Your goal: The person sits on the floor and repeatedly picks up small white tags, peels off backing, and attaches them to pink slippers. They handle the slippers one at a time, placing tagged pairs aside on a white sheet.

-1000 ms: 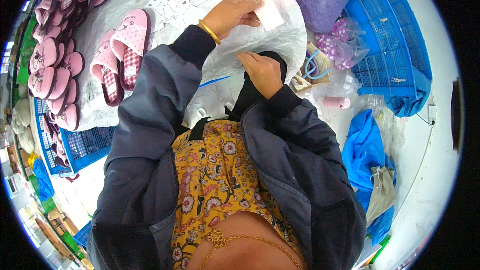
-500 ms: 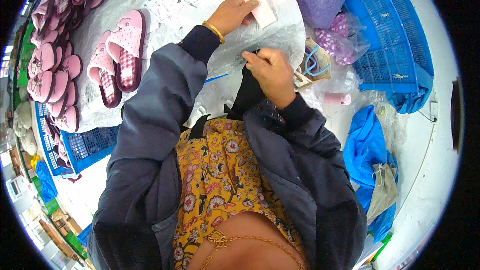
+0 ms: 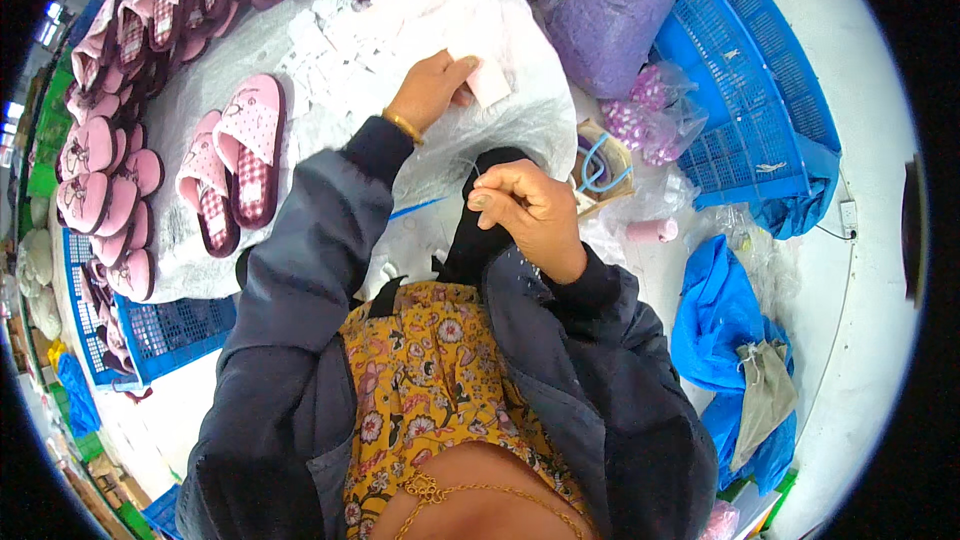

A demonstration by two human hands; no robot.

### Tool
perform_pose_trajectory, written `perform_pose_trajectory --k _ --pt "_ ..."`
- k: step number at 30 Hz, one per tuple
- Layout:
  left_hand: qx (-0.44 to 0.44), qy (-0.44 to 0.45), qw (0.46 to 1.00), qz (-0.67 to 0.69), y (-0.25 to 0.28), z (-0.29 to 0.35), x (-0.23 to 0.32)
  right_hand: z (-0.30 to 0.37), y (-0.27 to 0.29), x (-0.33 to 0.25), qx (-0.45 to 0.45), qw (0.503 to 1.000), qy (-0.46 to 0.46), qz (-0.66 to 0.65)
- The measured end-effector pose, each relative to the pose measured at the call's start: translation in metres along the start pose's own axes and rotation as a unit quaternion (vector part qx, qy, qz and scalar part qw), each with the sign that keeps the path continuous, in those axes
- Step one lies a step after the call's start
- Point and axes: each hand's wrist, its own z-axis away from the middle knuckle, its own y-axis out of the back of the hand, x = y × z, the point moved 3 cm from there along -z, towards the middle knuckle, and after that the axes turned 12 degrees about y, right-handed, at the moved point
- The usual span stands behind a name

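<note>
Jacket (image 3: 290, 270) is dark slate-grey, open in front, sleeves creased; cuffs (image 3: 377, 147) are snug, near-black. Top (image 3: 425, 370) beneath is mustard yellow, printed with pale and reddish flowers. Chain necklace (image 3: 425, 488), gold-coloured, has a looped ornament. Yellow-gold bangle (image 3: 403, 127) circles the left wrist. Trousers (image 3: 470, 235) are black.

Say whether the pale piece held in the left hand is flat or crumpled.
Flat: the pale piece juts from the left hand with straight edges and no visible creases.

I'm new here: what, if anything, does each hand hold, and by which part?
The left hand holds a pink card by its left side; whether the right hand holds anything is unclear.
</note>
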Motion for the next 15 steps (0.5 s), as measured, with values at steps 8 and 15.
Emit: perform_pose_trajectory --k 8,15 --pt "-0.037 -0.030 0.999 -0.009 0.011 0.068 0.014 -0.018 0.013 -0.002 0.106 0.993 0.008 0.046" --pt "-0.023 -0.119 0.990 -0.070 0.011 0.090 0.001 -0.042 0.001 0.004 0.112 0.993 -0.014 -0.046"
